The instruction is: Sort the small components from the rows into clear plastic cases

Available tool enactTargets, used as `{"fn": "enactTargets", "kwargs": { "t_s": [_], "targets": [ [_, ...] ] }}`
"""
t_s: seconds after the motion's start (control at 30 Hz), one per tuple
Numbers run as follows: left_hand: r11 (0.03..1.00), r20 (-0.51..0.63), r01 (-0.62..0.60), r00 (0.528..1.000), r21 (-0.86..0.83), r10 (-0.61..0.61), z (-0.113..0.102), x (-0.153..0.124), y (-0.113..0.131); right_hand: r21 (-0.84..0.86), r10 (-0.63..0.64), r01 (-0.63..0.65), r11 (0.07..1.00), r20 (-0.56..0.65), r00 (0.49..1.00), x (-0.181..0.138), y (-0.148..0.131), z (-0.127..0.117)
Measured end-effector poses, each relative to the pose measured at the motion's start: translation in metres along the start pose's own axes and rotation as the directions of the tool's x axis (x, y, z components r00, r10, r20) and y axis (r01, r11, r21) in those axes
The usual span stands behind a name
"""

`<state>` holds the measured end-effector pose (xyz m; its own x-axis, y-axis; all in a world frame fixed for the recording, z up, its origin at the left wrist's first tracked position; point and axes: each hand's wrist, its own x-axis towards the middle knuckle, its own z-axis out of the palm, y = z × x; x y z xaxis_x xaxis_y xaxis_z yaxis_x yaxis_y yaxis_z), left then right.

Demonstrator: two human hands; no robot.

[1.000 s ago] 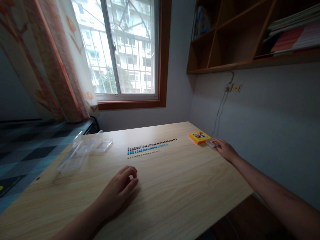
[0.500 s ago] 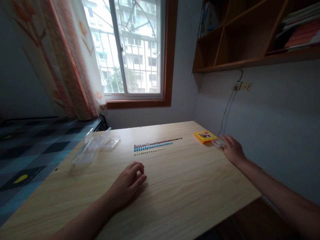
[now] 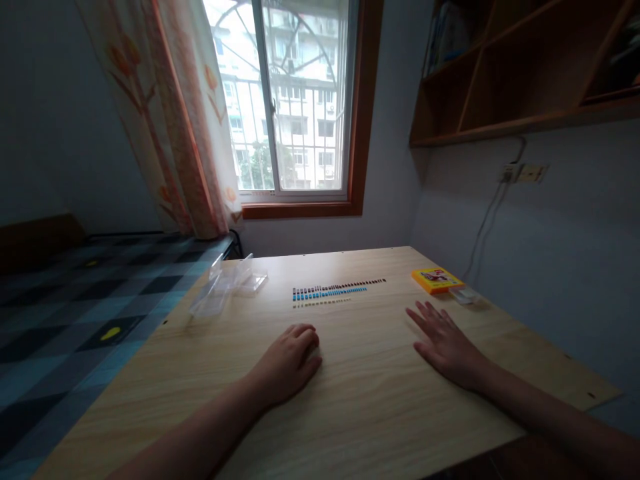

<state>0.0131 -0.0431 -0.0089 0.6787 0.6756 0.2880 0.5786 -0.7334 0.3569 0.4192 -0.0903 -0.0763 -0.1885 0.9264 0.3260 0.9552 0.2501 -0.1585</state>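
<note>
My left hand [image 3: 294, 361] rests on the wooden table with its fingers loosely curled and the thumb lying beside them; I see nothing in it. Beyond it lie three rows of tiny pieces: a dark brown row [image 3: 340, 286], a blue row [image 3: 330, 293] and a pale yellowish row [image 3: 323, 303]. My right hand [image 3: 445, 343] is open and palm down over the table, its fingers spread and holding nothing. Just past its fingers are a yellow-orange box [image 3: 436, 281] with a picture on top and a small clear plastic case [image 3: 465, 295] touching or close beside it.
Clear plastic boxes with raised lids [image 3: 227, 287] stand at the table's left back. A bed with a checked cover [image 3: 130, 293] adjoins the left side. A wooden shelf [image 3: 500, 127] hangs on the right wall above a socket [image 3: 531, 173] with a cord.
My right hand has left the clear case and moved left and nearer, its fingers now spread. My left hand's thumb and fingers are closer together. The camera has turned slightly left.
</note>
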Motion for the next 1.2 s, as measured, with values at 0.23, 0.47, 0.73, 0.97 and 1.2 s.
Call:
{"fn": "enactTargets", "kwargs": {
  "t_s": [0.23, 0.47, 0.73, 0.97, 1.2],
  "targets": [
    [0.983, -0.015, 0.088, 0.996, 0.164, -0.086, 0.007, 0.001, -0.005, 0.195, -0.207, 0.151, 0.969, 0.314, 0.927, 0.027, -0.088, -0.009],
    [0.858, -0.193, 0.377, 0.925, 0.349, -0.328, 0.011, 0.003, -0.018, 0.227, -0.280, 0.204, 0.952, 0.387, 0.879, 0.066, -0.142, -0.007],
    [0.778, -0.219, 0.475, 0.880, 0.412, -0.421, 0.016, 0.005, -0.023, 0.242, -0.306, 0.225, 0.944, 0.388, 0.869, 0.094, -0.161, 0.000],
    [0.704, -0.160, 0.568, 0.813, 0.427, -0.560, 0.009, 0.009, -0.061, 0.274, -0.346, 0.253, 0.928, 0.381, 0.857, 0.106, -0.161, 0.005],
    [0.698, -0.074, 0.563, 0.798, 0.442, -0.597, -0.008, 0.021, -0.091, 0.291, -0.366, 0.269, 0.918, 0.364, 0.856, 0.113, -0.164, 0.007]
  ]
}}
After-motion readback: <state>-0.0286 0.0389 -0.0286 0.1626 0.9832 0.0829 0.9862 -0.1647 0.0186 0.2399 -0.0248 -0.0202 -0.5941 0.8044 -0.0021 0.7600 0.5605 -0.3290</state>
